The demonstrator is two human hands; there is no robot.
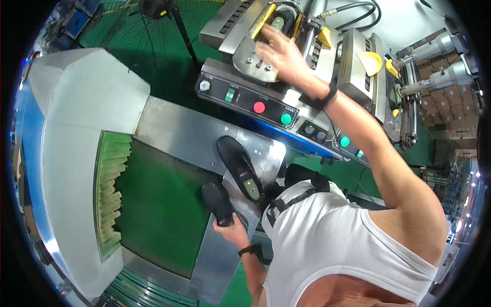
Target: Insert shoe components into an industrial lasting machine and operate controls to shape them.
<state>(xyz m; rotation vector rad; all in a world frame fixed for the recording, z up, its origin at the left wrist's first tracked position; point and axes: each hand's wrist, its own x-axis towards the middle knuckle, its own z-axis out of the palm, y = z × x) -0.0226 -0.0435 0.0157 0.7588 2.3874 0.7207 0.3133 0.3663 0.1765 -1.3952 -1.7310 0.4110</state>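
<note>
My left hand [234, 233] grips the end of a black shoe [216, 200] over the edge of a metal ledge. Close beside it, a second black shoe [238, 163] lies on the ledge, a pale green insert with a round mark showing in its opening. At the top, my right hand [281, 55] reaches over the steel plate of a pressing machine [255, 59]. Its fingers are stretched out, slightly blurred, with nothing visible in them. Just beyond the fingertips, another black shoe [286, 25] sits in the machine between yellow-edged parts, partly hidden.
A control panel [245, 100] with red and green buttons fronts the machine. To its right is a second press station [383, 77] with metal cylinders. At left, a green conveyor belt [158, 204] runs into a grey housing [76, 153] with a fringed curtain. A fan [156, 7] stands behind.
</note>
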